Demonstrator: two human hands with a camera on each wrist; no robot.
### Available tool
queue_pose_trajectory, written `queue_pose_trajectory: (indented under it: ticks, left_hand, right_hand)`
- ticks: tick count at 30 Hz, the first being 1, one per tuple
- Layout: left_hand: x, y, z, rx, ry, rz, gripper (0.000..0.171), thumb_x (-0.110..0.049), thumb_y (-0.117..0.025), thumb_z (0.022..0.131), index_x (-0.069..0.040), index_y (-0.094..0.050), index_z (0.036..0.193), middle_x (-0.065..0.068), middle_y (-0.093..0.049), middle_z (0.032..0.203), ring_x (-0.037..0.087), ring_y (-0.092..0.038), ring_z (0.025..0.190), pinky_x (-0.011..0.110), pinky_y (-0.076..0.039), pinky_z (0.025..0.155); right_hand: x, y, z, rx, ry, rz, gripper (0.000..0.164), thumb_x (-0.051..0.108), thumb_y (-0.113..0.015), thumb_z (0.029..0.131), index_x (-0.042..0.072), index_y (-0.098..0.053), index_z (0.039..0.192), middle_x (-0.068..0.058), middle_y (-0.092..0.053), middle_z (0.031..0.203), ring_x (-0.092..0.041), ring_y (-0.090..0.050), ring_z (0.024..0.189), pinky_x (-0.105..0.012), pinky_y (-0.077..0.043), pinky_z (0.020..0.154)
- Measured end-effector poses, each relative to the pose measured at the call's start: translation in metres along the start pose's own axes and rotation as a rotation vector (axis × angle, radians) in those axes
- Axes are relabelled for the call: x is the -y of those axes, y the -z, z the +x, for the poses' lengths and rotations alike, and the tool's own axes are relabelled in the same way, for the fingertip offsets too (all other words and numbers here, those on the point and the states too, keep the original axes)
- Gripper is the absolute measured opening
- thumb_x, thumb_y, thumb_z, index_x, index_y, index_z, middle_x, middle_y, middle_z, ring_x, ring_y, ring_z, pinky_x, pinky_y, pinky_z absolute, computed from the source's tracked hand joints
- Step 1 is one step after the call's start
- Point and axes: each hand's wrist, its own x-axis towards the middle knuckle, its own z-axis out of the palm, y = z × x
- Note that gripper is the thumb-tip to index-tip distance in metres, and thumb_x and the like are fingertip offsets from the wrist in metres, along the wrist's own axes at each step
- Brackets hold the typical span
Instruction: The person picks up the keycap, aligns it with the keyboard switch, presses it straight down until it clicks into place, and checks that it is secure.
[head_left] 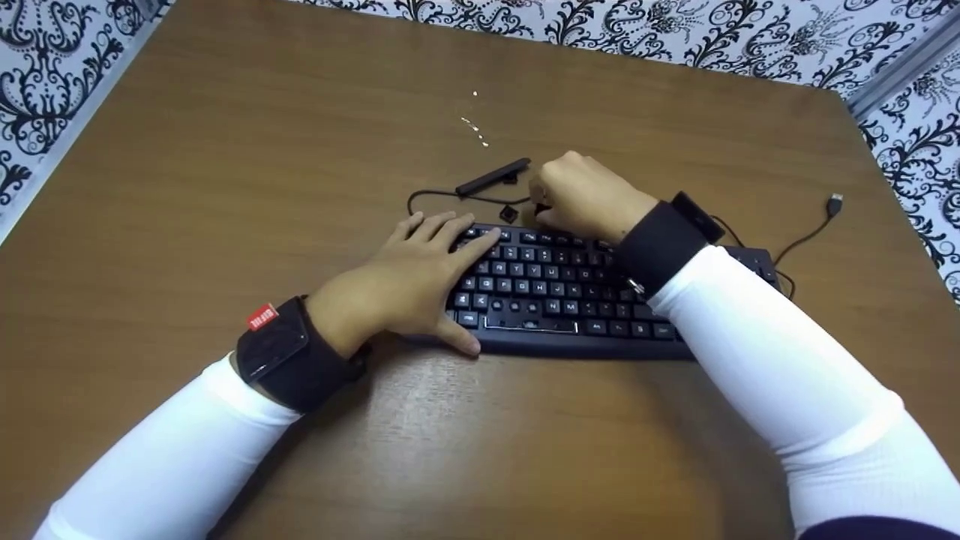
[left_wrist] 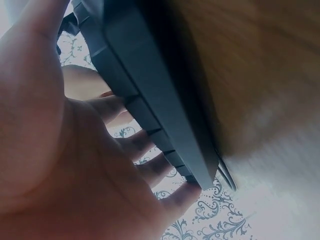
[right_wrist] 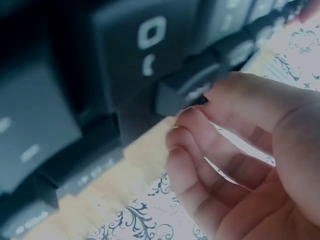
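Note:
A black keyboard (head_left: 540, 343) lies on the wooden table, several of its lower keys gone and the space bar's slot bare. My left hand (head_left: 409, 277) rests over its left end, fingers spread toward the back edge and thumb at the front edge. In the left wrist view those fingers (left_wrist: 155, 167) reach along the keyboard's side (left_wrist: 155, 85). At the back edge my right hand (head_left: 589, 193) pinches a small black keycap (head_left: 541, 208), mostly hidden by the fingers. The right wrist view has the thumb and fingertips (right_wrist: 190, 120) beside the top-row keys.
Behind the keyboard lie a detached space bar (head_left: 493, 178), a loose keycap (head_left: 508, 214) and another keycap (head_left: 511, 179) by the bar. The cable (head_left: 431, 193) loops there, and its USB plug (head_left: 834, 205) lies to the right. Patterned black-and-white covering (head_left: 675, 30) surrounds the table.

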Motion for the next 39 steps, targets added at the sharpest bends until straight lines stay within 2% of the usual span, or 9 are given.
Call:
queue_pose_trajectory:
  ticks: [2, 3, 5, 7, 15, 25, 32, 39]
  left_hand:
    - [0.000, 0.000, 0.000, 0.004, -0.001, -0.002, 0.132, -0.080, -0.074, 0.063, -0.025, -0.007, 0.163, 0.016, -0.011, 0.168, 0.035, -0.011, 0.155, 0.058, -0.005, 0.126]
    - [0.000, 0.000, 0.000, 0.004, -0.001, -0.001, 0.132, -0.079, -0.074, 0.063, -0.025, -0.007, 0.163, 0.016, -0.011, 0.168, 0.035, -0.011, 0.155, 0.058, -0.005, 0.126]
    - [0.000, 0.000, 0.001, 0.001, -0.002, 0.001, 0.132, -0.079, -0.074, 0.063, -0.024, -0.008, 0.163, 0.017, -0.012, 0.168, 0.035, -0.011, 0.155, 0.059, -0.006, 0.125]
    - [0.000, 0.001, 0.001, -0.002, -0.004, 0.005, 0.131, -0.079, -0.074, 0.063, -0.024, -0.008, 0.163, 0.017, -0.012, 0.168, 0.036, -0.012, 0.155, 0.059, -0.006, 0.125]
    - [0.002, -0.001, 0.001, 0.021, 0.010, 0.001, 0.132, -0.080, -0.073, 0.063, -0.025, -0.006, 0.163, 0.016, -0.010, 0.168, 0.036, -0.011, 0.155, 0.059, -0.006, 0.125]
    - [0.000, 0.000, 0.001, 0.009, 0.000, 0.004, 0.132, -0.080, -0.074, 0.063, -0.024, -0.008, 0.163, 0.017, -0.011, 0.168, 0.036, -0.012, 0.155, 0.059, -0.007, 0.125]
    - [-0.001, 0.002, 0.002, -0.002, -0.012, 0.012, 0.131, -0.080, -0.073, 0.063, -0.024, -0.008, 0.163, 0.016, -0.011, 0.168, 0.036, -0.012, 0.155, 0.060, -0.007, 0.125]
    - [-0.001, -0.001, 0.001, 0.003, -0.005, 0.013, 0.132, -0.080, -0.074, 0.063, -0.024, -0.008, 0.163, 0.016, -0.011, 0.168, 0.036, -0.012, 0.155, 0.060, -0.006, 0.125]
  right_hand:
    - [0.002, 0.002, -0.005, -0.020, 0.006, 0.027, 0.011, 0.010, -0.075, 0.086, 0.000, -0.070, 0.083, -0.011, -0.068, 0.075, -0.023, -0.061, 0.065, -0.034, -0.054, 0.061]
    - [0.003, 0.003, -0.008, -0.033, 0.017, 0.041, 0.013, 0.011, -0.075, 0.086, -0.001, -0.072, 0.090, -0.013, -0.071, 0.081, -0.026, -0.065, 0.070, -0.036, -0.057, 0.066]
    - [0.007, 0.005, -0.015, -0.063, 0.043, 0.064, 0.019, 0.011, -0.076, 0.086, -0.001, -0.074, 0.101, -0.016, -0.074, 0.091, -0.029, -0.069, 0.079, -0.039, -0.060, 0.075]
    - [0.009, 0.007, -0.023, -0.089, 0.063, 0.081, 0.020, 0.009, -0.075, 0.086, -0.001, -0.073, 0.103, -0.016, -0.074, 0.092, -0.029, -0.069, 0.082, -0.040, -0.060, 0.077]
    - [0.016, 0.005, -0.052, -0.145, 0.149, 0.115, 0.017, 0.007, -0.073, 0.086, 0.002, -0.071, 0.102, -0.013, -0.075, 0.095, -0.025, -0.071, 0.085, -0.037, -0.061, 0.079]
    - [0.013, 0.001, -0.080, -0.153, 0.104, 0.129, 0.020, 0.008, -0.075, 0.085, 0.002, -0.070, 0.104, -0.012, -0.075, 0.098, -0.025, -0.071, 0.089, -0.038, -0.060, 0.082]
    - [0.012, -0.002, -0.093, -0.175, 0.097, 0.142, 0.020, 0.006, -0.077, 0.083, 0.003, -0.069, 0.101, -0.011, -0.074, 0.096, -0.023, -0.070, 0.087, -0.037, -0.061, 0.080]
    - [0.007, -0.012, -0.101, -0.146, 0.107, 0.129, 0.021, 0.008, -0.078, 0.083, 0.006, -0.070, 0.103, -0.008, -0.073, 0.100, -0.024, -0.068, 0.094, -0.040, -0.059, 0.084]
